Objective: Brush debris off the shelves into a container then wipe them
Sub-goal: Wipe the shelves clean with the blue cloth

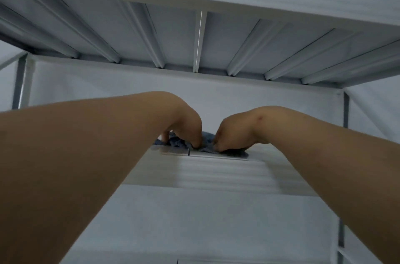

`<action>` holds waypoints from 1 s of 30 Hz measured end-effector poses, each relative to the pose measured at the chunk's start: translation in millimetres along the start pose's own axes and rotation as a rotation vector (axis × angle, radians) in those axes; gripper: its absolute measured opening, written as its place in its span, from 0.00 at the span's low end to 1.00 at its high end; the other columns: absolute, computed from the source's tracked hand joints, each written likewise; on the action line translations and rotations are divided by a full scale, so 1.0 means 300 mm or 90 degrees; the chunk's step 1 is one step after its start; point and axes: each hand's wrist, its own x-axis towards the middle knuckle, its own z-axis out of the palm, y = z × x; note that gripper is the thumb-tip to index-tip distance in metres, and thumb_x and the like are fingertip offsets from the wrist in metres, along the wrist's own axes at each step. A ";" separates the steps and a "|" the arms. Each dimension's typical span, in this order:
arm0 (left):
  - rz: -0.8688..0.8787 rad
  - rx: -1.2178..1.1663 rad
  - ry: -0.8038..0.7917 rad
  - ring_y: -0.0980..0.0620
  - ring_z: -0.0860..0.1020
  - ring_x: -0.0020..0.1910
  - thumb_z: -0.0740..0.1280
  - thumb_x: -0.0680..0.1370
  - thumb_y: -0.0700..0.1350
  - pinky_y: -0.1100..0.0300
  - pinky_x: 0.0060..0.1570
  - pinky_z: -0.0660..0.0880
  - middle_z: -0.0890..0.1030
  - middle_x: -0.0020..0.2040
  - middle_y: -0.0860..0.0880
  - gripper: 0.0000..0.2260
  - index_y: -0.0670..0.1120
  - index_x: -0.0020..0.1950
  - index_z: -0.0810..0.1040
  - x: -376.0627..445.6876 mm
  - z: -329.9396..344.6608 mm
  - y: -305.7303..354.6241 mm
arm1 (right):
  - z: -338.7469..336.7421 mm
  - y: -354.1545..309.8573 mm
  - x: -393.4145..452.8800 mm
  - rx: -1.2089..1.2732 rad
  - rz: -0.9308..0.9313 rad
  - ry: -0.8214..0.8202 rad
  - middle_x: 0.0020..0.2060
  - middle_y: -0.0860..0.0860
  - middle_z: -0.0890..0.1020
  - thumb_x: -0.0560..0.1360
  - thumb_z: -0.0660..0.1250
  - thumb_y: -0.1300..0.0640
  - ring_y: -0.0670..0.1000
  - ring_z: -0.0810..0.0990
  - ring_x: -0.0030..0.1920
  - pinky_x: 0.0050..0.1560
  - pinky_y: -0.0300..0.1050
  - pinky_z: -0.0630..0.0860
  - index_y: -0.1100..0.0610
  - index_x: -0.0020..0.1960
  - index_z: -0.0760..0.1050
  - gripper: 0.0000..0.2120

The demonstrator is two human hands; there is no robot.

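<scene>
Blue cloth (207, 143), bunched on shelf (216, 168)

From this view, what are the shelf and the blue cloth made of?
Shelf: looks like sheet metal, painted glossy white; the shelf above shows folded ribs and glare. Blue cloth: soft woven or terry fabric, judging by its bunched folds and matte surface; blur leaves the weave unclear. Left hand and right hand both grip it.

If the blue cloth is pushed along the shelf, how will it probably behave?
The blue cloth looks crumpled under the left hand and right hand, so it is probably soft and floppy. On the glossy shelf it would likely slide easily, bunching rather than rolling.
</scene>
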 end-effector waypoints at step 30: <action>-0.040 0.025 0.042 0.48 0.73 0.49 0.65 0.78 0.45 0.50 0.55 0.79 0.72 0.60 0.44 0.19 0.44 0.69 0.71 0.032 -0.008 0.075 | -0.019 0.027 0.030 -0.105 -0.073 -0.011 0.54 0.59 0.81 0.78 0.62 0.59 0.58 0.82 0.54 0.54 0.53 0.81 0.62 0.58 0.78 0.13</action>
